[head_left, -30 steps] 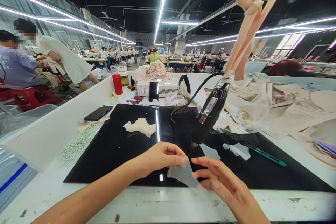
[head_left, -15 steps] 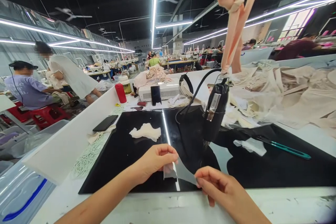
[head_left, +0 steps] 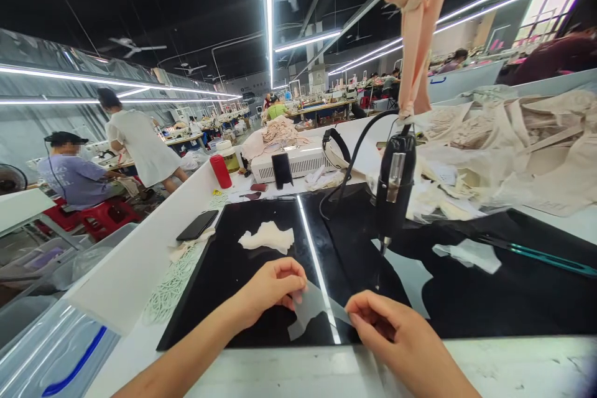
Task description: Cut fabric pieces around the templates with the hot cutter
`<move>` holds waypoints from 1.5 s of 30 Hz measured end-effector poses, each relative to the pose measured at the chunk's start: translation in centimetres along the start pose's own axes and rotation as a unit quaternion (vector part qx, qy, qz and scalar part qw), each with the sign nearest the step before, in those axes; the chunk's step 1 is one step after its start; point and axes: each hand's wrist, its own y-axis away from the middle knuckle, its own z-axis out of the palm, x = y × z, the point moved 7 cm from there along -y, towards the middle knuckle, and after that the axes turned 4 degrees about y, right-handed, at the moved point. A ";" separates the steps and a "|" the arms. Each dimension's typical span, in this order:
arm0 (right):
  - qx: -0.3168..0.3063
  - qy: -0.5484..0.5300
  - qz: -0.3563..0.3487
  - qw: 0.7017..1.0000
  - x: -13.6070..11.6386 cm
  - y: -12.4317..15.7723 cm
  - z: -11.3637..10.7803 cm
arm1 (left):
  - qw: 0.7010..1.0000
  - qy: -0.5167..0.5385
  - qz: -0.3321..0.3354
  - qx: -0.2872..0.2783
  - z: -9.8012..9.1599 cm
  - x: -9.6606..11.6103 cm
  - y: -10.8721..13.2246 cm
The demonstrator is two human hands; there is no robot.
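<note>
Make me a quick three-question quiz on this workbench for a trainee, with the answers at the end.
1. True or false: the left hand and right hand hold the same translucent piece.

2. Which lies on the right part of the black board?
A) red cylinder
B) teal-handled tool
C) dark phone

3. What does the upright black tool hang from?

Key:
1. True
2. B
3. Knotted peach strips
</note>
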 end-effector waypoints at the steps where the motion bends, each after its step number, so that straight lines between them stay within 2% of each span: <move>1: -0.001 0.001 -0.004 1.000 -0.1 0.0 0.1 | 1.000 -0.005 0.002 0.000 -0.1 0.0 0.0; 8: -0.027 -0.006 -0.017 0.999 -0.9 0.0 0.6 | 0.997 -0.063 0.034 0.002 -0.6 1.0 0.2; 13: -0.095 -0.070 -0.008 0.993 -1.2 0.2 0.9 | 0.991 -0.112 0.066 -0.016 -0.6 2.2 1.0; 16: -0.127 -0.100 -0.025 0.987 -1.6 0.4 0.7 | 0.990 -0.083 0.081 -0.076 0.3 2.8 1.6; 19: -0.095 -0.137 -0.001 0.986 -1.6 0.2 0.2 | 0.982 -0.011 0.113 -0.152 1.5 3.7 2.2; 21: -0.080 -0.148 0.004 0.986 -1.8 0.1 0.3 | 0.975 0.021 0.130 -0.182 1.9 4.1 2.5; 24: -0.100 -0.138 -0.026 0.985 -2.5 -0.2 1.3 | 0.969 0.036 0.139 -0.201 2.2 4.2 2.6; 27: -0.120 -0.087 -0.051 0.988 -2.4 -0.6 2.2 | 0.970 0.008 0.138 -0.199 1.9 3.8 2.1; 30: -0.094 -0.013 -0.060 0.994 -1.5 -1.1 2.1 | 0.973 -0.031 0.139 -0.182 1.4 3.3 1.4; 37: -0.053 0.136 -0.139 0.979 -0.6 -2.1 2.2 | 0.963 -0.176 0.183 -0.093 0.4 2.5 0.2; 39: -0.030 0.175 -0.166 0.970 -0.5 -2.2 2.3 | 0.947 -0.223 0.214 -0.085 0.4 2.5 0.5; 43: -0.008 0.237 -0.212 0.948 -0.2 -1.9 2.4 | 0.887 -0.352 0.285 -0.091 0.9 2.4 1.4; 45: 0.003 0.255 -0.225 0.940 -0.1 -1.7 2.2 | 0.875 -0.376 0.294 -0.088 0.8 2.2 1.6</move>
